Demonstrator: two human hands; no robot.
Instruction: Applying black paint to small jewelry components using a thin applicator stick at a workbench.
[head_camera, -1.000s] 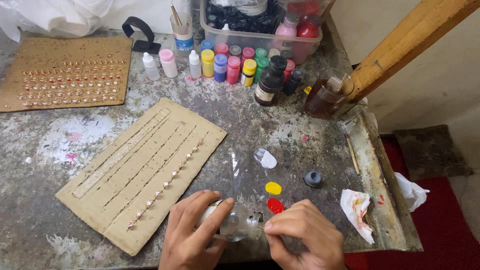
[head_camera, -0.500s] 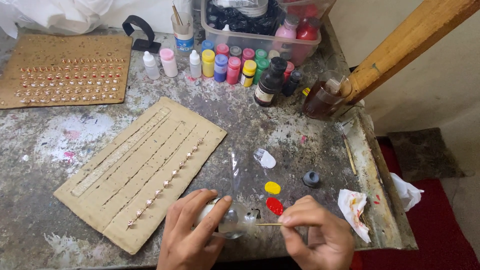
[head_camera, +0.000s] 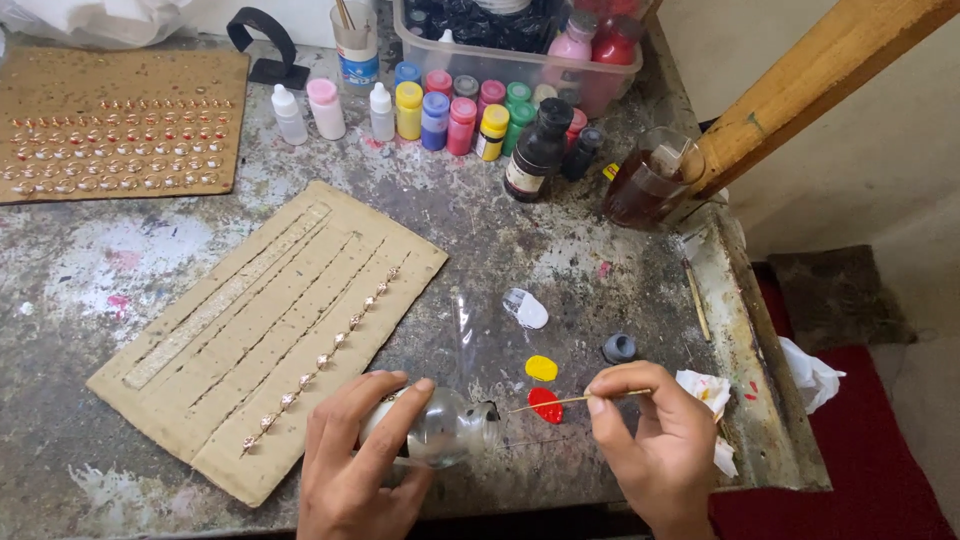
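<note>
- Row of small paint bottles (head_camera: 447, 112) at the table's far edge: white, pink, yellow, blue, red, green caps.
- Dark bottle (head_camera: 537, 150) right of the row, black cap, pale label with a red band low on its side.
- White cup (head_camera: 357, 50) behind the row, blue-printed label, sticks inside.
- Clear plastic tub (head_camera: 520, 62) at the back, packed with more bottles.

Red paint blob (head_camera: 545, 405), yellow paint blob (head_camera: 541, 368), white paint blob (head_camera: 526, 310), brown cardboard (head_camera: 260, 330).

Bare tabletop (head_camera: 560, 250) between cardboard sheet (head_camera: 270, 330), paint bottles (head_camera: 450, 115) and dark jar (head_camera: 650, 185).
</note>
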